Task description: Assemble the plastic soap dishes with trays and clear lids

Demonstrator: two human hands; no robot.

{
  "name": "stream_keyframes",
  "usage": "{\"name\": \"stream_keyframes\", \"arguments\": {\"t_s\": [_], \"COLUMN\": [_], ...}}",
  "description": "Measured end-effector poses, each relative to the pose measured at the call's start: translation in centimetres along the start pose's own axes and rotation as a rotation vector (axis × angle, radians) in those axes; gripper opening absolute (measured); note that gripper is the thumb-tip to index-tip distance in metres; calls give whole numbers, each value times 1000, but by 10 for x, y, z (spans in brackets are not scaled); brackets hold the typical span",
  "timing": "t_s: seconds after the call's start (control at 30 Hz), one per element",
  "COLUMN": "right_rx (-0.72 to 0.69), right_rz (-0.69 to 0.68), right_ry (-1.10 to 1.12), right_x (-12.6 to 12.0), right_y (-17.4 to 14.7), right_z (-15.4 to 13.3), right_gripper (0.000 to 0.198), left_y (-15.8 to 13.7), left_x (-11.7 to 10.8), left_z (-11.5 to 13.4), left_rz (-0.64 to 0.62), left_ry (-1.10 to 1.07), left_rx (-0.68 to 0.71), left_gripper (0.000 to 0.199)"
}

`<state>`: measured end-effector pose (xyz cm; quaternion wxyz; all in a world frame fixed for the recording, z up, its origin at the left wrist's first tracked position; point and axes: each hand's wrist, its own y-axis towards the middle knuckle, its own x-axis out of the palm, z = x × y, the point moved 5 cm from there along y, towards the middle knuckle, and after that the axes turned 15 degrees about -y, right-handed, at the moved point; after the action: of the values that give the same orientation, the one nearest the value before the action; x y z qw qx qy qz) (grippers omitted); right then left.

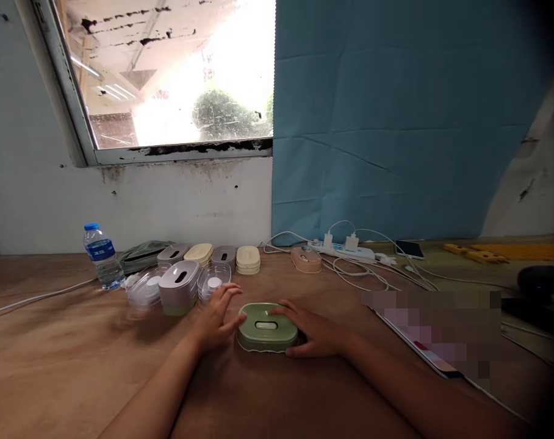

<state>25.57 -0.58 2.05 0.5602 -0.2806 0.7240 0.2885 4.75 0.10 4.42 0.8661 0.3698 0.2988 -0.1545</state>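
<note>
Your right hand [317,333] grasps the glossy green oval slotted cover [264,337]; your left hand [214,321], loosely open, sits at its left edge.

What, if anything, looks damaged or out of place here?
The window frame looks worn: dark, ragged patches run along its bottom edge. The white wall beneath is stained, and the blue sheet beside it is creased. No spill shows around the green slotted piece that the right hand holds.
</note>
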Motion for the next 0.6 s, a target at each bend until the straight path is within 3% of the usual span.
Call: {"name": "stream_keyframes", "arguments": {"t_s": [0.1,0.3,0.6], "right_rx": [10,9,3], "right_rz": [5,-11,-10], "right_ry": [-8,-1,3], "right_x": [-1,2,2], "right_y": [0,0,2], "right_z": [-1,2,1], "right_gripper": [74,75,75], "left_y": [1,0,-2], "left_x": [-16,-26,-32], "left_z": [-15,-37,-34], "left_rz": [163,100,205], "left_ry": [189,427,279], "left_rx": [6,-4,-81], "left_gripper": [29,32,31]}}
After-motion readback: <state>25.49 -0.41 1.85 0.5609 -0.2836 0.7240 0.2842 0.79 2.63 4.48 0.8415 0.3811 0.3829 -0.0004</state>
